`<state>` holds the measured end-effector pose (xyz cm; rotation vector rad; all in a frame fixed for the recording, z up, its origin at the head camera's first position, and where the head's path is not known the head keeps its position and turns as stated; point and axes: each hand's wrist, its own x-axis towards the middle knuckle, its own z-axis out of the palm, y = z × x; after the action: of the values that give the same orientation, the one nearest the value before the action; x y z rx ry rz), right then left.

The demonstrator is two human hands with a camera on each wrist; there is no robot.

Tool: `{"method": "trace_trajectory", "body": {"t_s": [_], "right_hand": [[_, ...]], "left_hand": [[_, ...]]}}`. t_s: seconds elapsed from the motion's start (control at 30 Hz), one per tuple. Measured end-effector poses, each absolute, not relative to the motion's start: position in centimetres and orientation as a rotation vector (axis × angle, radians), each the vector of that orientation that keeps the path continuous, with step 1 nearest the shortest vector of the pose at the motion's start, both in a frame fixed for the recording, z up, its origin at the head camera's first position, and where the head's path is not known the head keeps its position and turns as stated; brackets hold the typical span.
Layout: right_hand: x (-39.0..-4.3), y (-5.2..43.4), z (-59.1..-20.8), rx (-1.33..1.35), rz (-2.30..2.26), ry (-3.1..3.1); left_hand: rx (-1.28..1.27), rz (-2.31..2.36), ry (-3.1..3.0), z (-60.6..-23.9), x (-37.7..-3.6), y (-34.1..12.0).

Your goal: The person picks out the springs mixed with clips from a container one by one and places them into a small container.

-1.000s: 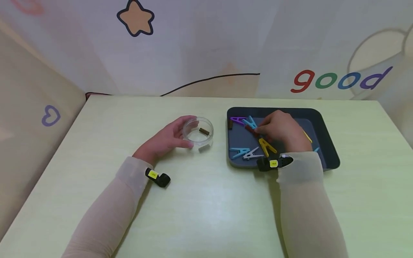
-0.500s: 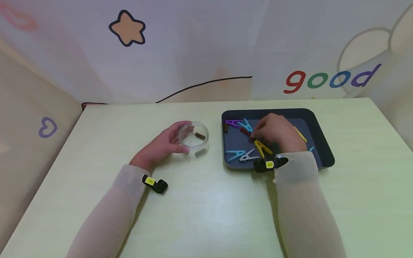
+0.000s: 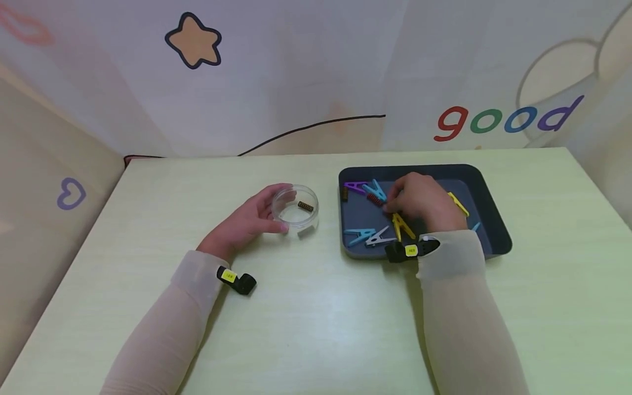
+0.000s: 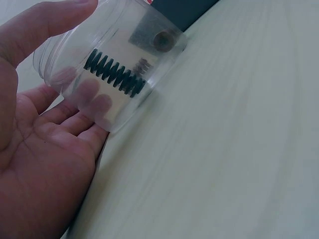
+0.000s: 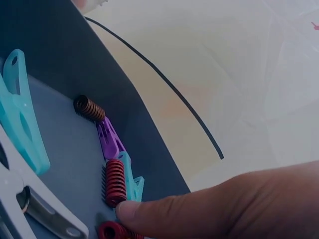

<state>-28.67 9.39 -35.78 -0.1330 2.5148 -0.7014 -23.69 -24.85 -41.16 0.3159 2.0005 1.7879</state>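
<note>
Head view: left hand (image 3: 245, 222) cups clear dish (image 3: 296, 208), spring (image 3: 305, 206) inside; right hand (image 3: 419, 202) in dark tray (image 3: 494, 230), fingertips at red spring (image 3: 375, 199), nine o'clock of hand.
Left wrist view: fingers (image 4: 84, 107) curled round dish (image 4: 114, 64), thumb on top.
Right wrist view: fingertip (image 5: 130, 211) touches red spring (image 5: 114, 182); grip cannot be told.

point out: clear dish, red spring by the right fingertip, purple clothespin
clear dish (image 3: 296, 211), head view, on its rim near the left hand.
red spring (image 5: 114, 183), right wrist view, mid-coil.
purple clothespin (image 5: 109, 142), right wrist view, middle of its body.
</note>
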Motion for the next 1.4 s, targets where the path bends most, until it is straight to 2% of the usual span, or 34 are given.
{"method": "trace_trajectory", "body": {"t_s": [1.4], "right_hand": [[-28.37, 8.77, -35.03, -0.160, -0.742, 2.632]], "left_hand": [[0.301, 1.804, 1.988, -40.96, -23.54, -24.73]]}}
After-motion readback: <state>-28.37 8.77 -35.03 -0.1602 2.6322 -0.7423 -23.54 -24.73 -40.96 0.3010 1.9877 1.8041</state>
